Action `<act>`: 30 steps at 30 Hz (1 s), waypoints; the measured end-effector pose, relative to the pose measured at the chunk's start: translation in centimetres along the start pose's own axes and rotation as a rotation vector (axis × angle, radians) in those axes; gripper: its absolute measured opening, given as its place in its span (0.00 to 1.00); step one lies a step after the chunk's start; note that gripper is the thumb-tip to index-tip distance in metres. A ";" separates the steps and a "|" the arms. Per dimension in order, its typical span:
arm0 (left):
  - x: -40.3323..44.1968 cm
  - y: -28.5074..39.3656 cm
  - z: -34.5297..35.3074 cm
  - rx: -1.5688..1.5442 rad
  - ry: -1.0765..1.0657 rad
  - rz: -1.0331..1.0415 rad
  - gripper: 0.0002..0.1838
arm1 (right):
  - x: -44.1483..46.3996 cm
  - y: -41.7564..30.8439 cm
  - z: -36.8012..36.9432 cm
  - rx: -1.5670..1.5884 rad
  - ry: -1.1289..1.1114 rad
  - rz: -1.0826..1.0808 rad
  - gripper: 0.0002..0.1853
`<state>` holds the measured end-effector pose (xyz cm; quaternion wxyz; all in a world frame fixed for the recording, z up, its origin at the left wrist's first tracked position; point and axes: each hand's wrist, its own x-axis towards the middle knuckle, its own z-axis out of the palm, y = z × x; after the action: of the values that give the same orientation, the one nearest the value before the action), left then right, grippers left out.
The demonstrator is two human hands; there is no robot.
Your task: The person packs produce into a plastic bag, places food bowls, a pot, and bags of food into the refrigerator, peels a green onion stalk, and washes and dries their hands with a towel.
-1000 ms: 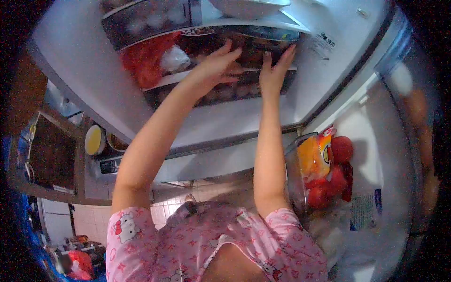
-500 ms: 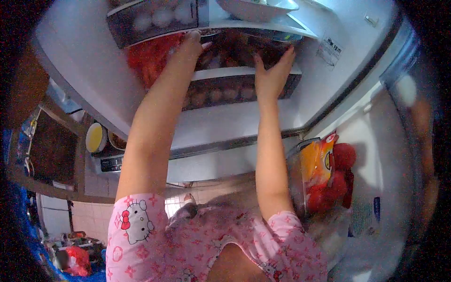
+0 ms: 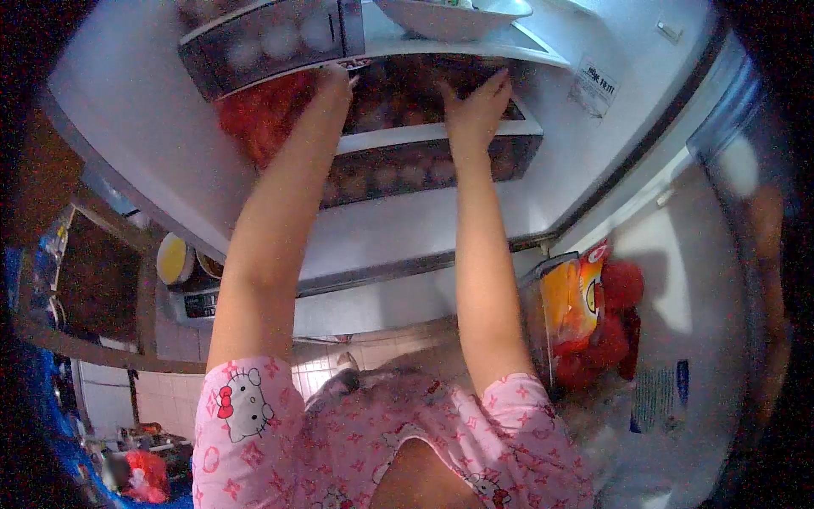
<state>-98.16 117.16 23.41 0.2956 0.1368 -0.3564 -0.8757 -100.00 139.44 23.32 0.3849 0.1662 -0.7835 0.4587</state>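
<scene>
Both my arms reach into an open fridge, between an upper shelf [image 3: 407,53] and a lower drawer [image 3: 394,174]. My left hand [image 3: 335,83] is beside a red plastic bag [image 3: 264,114], near a dish with small items; its fingers are mostly hidden and blurred. At the right of the same shelf, my right hand [image 3: 476,106] has its thumb and fingers spread, at the edge of dark contents too dim to name. Round pale items show through the front of the lower drawer.
A white bowl [image 3: 454,19] stands on the upper shelf, beside a clear drawer [image 3: 275,42] of round white items. The open door at right holds an orange packet [image 3: 566,297] and red bags [image 3: 606,339]. At left are a yellow-topped container [image 3: 174,259] and a brown frame.
My left hand has moved left and up, to the red bag and small dish. My right hand has shifted slightly left. The white bundle by the red bag is no longer visible.
</scene>
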 end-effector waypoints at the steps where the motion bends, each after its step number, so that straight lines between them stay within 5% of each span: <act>1: 0.0 -0.1 0.0 0.001 0.003 -0.002 0.18 | 0.1 -0.2 0.4 -0.029 -0.005 0.015 0.52; 7: 0.1 -0.4 1.0 0.012 0.032 -0.002 0.17 | 0.6 -1.5 0.5 -0.246 -0.067 0.194 0.53; 13: -2.7 -0.8 2.3 0.070 0.085 -0.001 0.16 | -0.3 -1.0 1.3 -0.277 0.016 0.116 0.53; 16: -7.7 -1.3 3.2 0.155 0.092 0.017 0.16 | -0.6 -1.9 -0.4 -0.296 0.020 0.116 0.44; 20: -19.0 -1.0 3.2 0.360 -0.201 0.113 0.18 | 0.9 1.5 3.2 -0.057 0.030 -0.066 0.17; 27: -30.7 1.9 1.3 0.527 -0.452 0.223 0.12 | 1.8 -0.2 2.5 -0.012 -0.152 -0.139 0.20; 30: -34.2 3.5 -2.0 0.553 -0.419 0.269 0.09 | 1.6 -0.1 -2.7 0.163 -0.451 -0.069 0.17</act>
<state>-68.80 135.12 25.49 0.2806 -0.0191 -0.6469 -0.7088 -99.80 141.85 25.37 0.2011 0.3216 -0.8039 0.4581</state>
